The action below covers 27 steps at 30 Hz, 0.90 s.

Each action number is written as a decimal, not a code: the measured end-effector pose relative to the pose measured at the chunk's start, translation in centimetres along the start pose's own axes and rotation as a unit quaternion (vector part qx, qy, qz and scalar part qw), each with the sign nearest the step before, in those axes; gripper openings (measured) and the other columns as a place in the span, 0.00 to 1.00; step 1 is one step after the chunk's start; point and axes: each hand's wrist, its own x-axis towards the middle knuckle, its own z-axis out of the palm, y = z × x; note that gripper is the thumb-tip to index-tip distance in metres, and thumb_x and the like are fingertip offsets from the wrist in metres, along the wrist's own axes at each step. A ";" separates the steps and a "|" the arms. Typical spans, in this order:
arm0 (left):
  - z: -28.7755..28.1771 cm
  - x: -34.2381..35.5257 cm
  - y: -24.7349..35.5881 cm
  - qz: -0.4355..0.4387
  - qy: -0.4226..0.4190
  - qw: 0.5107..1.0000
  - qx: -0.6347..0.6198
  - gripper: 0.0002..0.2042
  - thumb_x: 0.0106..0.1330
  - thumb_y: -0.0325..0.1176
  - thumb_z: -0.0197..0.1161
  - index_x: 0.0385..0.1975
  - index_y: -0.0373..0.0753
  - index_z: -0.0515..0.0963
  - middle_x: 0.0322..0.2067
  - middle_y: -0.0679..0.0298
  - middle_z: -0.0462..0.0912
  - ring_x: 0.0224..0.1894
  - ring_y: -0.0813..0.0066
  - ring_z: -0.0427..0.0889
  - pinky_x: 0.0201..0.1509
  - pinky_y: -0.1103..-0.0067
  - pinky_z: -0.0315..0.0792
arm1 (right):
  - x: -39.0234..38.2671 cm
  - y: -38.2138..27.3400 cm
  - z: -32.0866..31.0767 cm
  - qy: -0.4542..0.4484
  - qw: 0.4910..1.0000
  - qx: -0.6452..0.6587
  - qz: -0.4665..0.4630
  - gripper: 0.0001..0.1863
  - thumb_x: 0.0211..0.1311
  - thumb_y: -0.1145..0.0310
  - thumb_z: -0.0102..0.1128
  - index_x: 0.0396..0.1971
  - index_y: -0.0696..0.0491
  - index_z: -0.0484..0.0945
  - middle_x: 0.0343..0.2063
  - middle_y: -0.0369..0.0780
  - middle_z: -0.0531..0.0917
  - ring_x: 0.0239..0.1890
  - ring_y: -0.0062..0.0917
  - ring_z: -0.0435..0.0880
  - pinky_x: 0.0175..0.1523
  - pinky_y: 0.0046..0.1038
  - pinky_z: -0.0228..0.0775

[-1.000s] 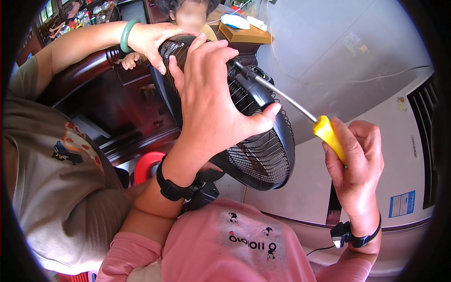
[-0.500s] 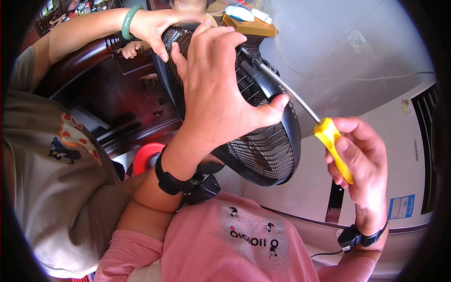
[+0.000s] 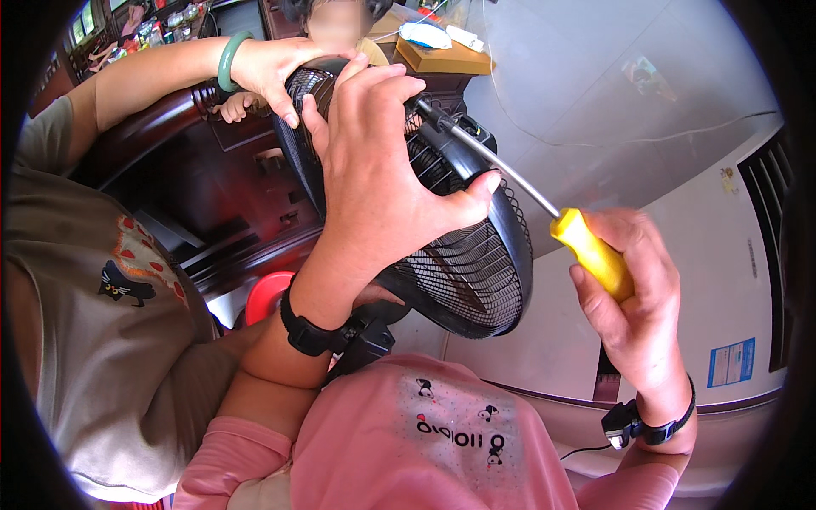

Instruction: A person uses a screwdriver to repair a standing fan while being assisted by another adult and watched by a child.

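A black fan head (image 3: 501,293) with a wire grille is tilted in front of me. My left hand (image 3: 374,170) grips it, fingers over the upper part and thumb on the rim. My right hand (image 3: 633,297) is wrapped round the yellow handle of a screwdriver (image 3: 595,251), its thumb off to the handle's lower side. The metal shaft slants up left to a black fitting (image 3: 438,117) at the fan's edge; the tip itself is hidden. A co-worker's hand (image 3: 268,72) with a green bangle holds the fan's far left side.
On my left stands the co-worker in a brown shirt (image 3: 110,357). Behind the fan are dark wooden furniture (image 3: 212,178), a red basin (image 3: 266,296) and another person's small hand (image 3: 238,108). A yellow-brown box (image 3: 450,59) lies at the back; a white appliance (image 3: 680,255) lies to the right.
My right hand has turned round the screwdriver handle, its thumb moving from on top to the lower left side. The fan, screwdriver and hands appear slightly further left.
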 end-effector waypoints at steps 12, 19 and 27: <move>0.3 0.0 0.2 -0.005 0.003 1.000 0.011 0.44 0.35 0.46 0.81 0.55 0.37 0.67 0.55 0.50 0.71 0.63 0.46 0.67 0.67 0.53 0.56 | -0.4 -0.3 0.9 0.024 0.999 -0.021 0.029 0.20 0.61 0.74 0.66 0.53 0.57 0.77 0.31 0.43 0.79 0.22 0.22 0.76 0.22 0.23 0.67; 0.6 -0.5 -0.3 -0.003 0.006 1.000 -0.005 0.44 0.33 0.49 0.82 0.54 0.40 0.69 0.55 0.55 0.69 0.66 0.47 0.65 0.66 0.37 0.47 | 1.0 0.0 -0.9 -0.097 0.795 0.491 0.343 0.18 0.62 0.75 0.66 0.50 0.57 0.71 0.28 0.39 0.80 0.17 0.18 0.71 0.19 0.17 0.59; 0.6 -0.2 -0.6 0.018 0.018 1.000 0.004 0.43 0.37 0.50 0.81 0.54 0.39 0.69 0.55 0.53 0.69 0.65 0.47 0.65 0.68 0.48 0.52 | 0.5 -0.4 0.2 0.009 0.999 -0.042 -0.006 0.23 0.50 0.85 0.67 0.48 0.56 0.76 0.36 0.40 0.80 0.33 0.26 0.80 0.36 0.27 0.75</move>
